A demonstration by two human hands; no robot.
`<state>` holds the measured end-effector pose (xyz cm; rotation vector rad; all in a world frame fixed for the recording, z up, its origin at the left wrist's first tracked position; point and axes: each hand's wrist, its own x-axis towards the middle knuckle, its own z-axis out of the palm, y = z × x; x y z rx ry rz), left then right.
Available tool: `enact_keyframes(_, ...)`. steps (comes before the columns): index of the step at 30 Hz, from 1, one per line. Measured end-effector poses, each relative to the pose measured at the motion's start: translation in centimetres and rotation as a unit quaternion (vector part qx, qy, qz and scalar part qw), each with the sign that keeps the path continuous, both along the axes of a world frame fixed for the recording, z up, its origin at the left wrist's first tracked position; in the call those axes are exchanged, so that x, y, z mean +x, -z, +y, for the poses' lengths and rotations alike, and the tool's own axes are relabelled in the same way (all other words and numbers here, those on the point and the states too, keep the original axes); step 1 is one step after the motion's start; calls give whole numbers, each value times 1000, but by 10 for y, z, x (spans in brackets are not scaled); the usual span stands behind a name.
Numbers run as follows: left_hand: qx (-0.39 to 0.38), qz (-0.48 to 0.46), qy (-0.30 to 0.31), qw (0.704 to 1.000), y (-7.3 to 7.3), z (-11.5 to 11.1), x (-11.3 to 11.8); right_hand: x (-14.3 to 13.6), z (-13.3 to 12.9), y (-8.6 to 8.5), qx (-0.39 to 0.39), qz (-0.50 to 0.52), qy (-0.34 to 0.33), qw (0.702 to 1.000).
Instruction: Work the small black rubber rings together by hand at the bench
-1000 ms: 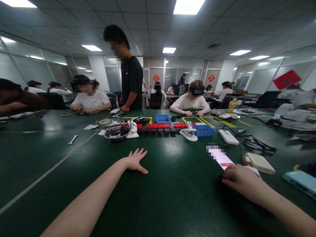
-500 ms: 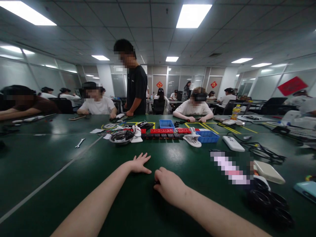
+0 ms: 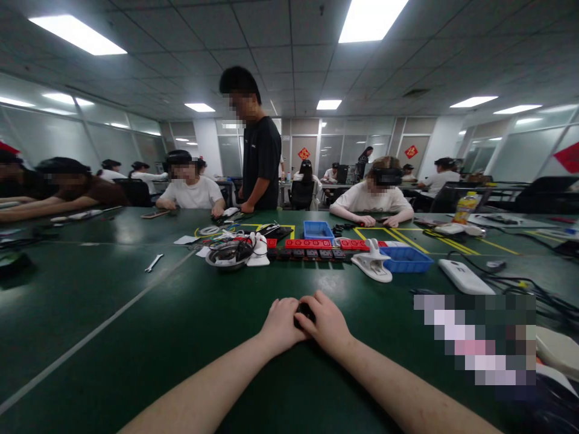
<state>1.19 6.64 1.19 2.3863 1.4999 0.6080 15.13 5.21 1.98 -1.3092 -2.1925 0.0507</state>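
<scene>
A small black object (image 3: pixel 306 311) with a rounded outline shows between my two hands on the green table (image 3: pixel 235 386); its kind cannot be made out. My left hand (image 3: pixel 281 324) is curled around its left side, fingers bent. From the other side my right hand (image 3: pixel 328 322) grips it, with the thumb across its front and the fingers over the top. The two hands meet at the fingertips and cover most of it.
Ahead lie a red and black power strip (image 3: pixel 308 244), a white clamp (image 3: pixel 374 263), a blue bin (image 3: pixel 409 259) and a metal dish of cables (image 3: pixel 228 256). An open-end wrench (image 3: pixel 154 263) is at left, a white power bank (image 3: pixel 465 277) at right. Several people sit opposite.
My left hand, spread open before, has moved right and closed around the black object beside my right hand. The right hand has turned more upright. The view has swung left.
</scene>
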Motion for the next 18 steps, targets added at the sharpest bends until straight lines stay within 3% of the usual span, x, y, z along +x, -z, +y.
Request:
enact_keyframes(4,43,17,-40,998,5,0,2,1,1,-2,-14,24,-2,1000)
enact_keyframes(7,34,11,-46,998,4,1,0,4,2,-6,-22,44,-44,998)
enact_keyframes(13,-16,-45,88,995,4,8,-7,5,-4,-10,-36,77,-157,984)
enact_keyframes(18,-7,-11,139,990,6,11,-9,-1,-15,-8,-17,67,-168,983)
